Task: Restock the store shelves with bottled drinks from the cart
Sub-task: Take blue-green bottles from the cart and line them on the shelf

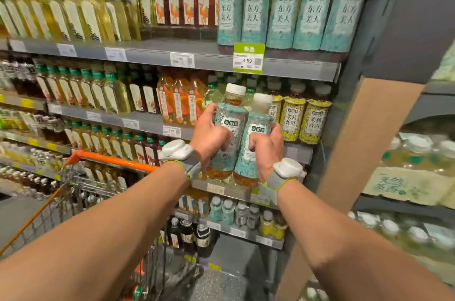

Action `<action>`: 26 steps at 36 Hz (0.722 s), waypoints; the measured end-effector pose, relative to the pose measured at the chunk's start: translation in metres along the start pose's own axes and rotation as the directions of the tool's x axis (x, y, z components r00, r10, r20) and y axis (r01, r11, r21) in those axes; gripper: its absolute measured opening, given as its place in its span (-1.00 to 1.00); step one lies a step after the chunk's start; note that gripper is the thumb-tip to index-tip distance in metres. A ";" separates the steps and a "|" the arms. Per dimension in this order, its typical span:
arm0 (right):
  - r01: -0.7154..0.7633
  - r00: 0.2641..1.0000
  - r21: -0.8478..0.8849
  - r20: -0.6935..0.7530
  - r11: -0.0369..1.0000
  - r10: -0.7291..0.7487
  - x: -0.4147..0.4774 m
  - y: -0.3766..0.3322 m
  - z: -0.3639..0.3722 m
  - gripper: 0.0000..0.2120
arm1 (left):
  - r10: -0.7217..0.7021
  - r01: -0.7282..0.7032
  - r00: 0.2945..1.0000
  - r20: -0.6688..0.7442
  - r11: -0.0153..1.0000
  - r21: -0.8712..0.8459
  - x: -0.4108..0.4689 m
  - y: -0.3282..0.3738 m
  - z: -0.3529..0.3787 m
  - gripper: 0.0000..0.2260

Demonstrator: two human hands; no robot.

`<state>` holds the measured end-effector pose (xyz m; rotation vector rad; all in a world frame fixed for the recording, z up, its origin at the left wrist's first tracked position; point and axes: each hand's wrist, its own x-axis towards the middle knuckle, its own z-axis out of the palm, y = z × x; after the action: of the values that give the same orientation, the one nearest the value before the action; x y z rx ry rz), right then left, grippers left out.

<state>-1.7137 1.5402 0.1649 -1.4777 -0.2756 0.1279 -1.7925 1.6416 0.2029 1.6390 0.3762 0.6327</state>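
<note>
Cart [110,160] with the orange handle sits low on the left, close against the shelving, and green-capped bottles [81,12] fill the shelves above it. In the middle, the left hand [209,135] is wrapped around a teal bottle [230,125], fingers curled over its front, with a white tracker [174,149] strapped at the wrist. Touching it on the right is a second bottle [258,128] of the same kind, and the right hand [267,148] grips that one low around the label. Both are held up in the air in front of the middle shelves, tops tipped a bit to the right, not standing on anything. Up and to the right, the top shelf [147,55] has a matching teal row [283,12] with a green 4.99 tag [248,58] under it. Just right of the hands are yellow bottles [302,118] on their shelf, then a cardboard strip [364,140] slanting at the far right.
</note>
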 end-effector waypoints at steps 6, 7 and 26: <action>0.113 0.989 0.046 -0.102 0.993 -0.108 0.018 -0.023 -0.018 -0.21 | 0.087 -0.086 0.996 0.025 0.996 -0.028 0.023 0.026 0.024 -0.41; 0.124 0.986 0.055 -0.118 0.991 -0.117 0.023 -0.030 -0.020 -0.22 | 0.109 -0.107 0.993 0.037 0.994 -0.037 0.030 0.031 0.029 -0.42; 0.377 0.867 -0.008 -0.347 0.926 -0.357 0.061 -0.111 -0.022 -0.65 | 0.245 -0.226 0.951 0.189 0.968 -0.112 0.097 0.095 0.048 -0.50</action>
<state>-1.6585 1.5245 0.2800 -1.3343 -0.2612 -0.4254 -1.6969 1.6428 0.3112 1.6574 0.0026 0.6441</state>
